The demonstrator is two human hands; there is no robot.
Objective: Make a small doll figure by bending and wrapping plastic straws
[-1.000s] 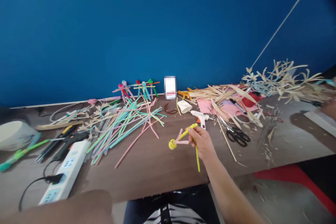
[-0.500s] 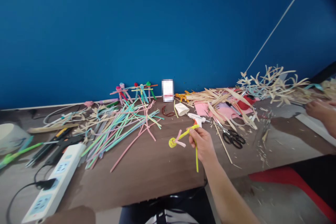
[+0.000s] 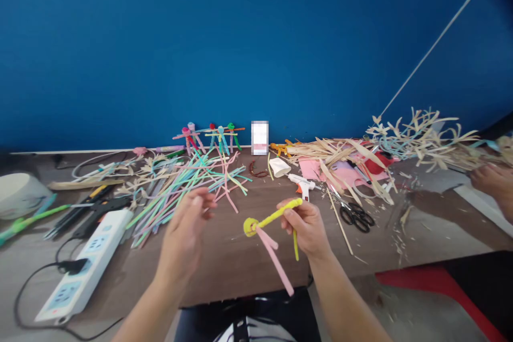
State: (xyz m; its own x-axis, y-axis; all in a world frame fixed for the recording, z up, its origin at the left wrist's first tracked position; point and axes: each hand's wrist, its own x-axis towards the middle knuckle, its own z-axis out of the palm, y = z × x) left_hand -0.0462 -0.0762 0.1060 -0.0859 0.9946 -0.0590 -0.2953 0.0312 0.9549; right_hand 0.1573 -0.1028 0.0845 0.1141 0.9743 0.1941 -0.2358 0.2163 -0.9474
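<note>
My right hand (image 3: pixel 304 227) grips a bent yellow pipe cleaner (image 3: pixel 276 216) that ends in a tight coil (image 3: pixel 251 227) to the left of the fingers. A pink pipe cleaner (image 3: pixel 274 262) hangs down from the coil, and a yellow end pokes below my palm. My left hand (image 3: pixel 186 230) is raised over the table, fingers loosely curled and holding nothing. It is apart from the yellow piece, in front of a heap of pastel pipe cleaners (image 3: pixel 180 197).
A white glue gun (image 3: pixel 302 186) and black-handled scissors (image 3: pixel 356 218) lie right of my right hand. A white power strip (image 3: pixel 86 262) lies at the left. Dried palm strips (image 3: pixel 336 152) pile up at the back right. Small pipe-cleaner figures (image 3: pixel 212 139) stand by the blue wall. Another person's hand (image 3: pixel 491 187) is at the right edge.
My left hand has risen into view over the table. The coil has shifted slightly left, and the pink pipe cleaner now hangs down towards me instead of lying short beside the coil.
</note>
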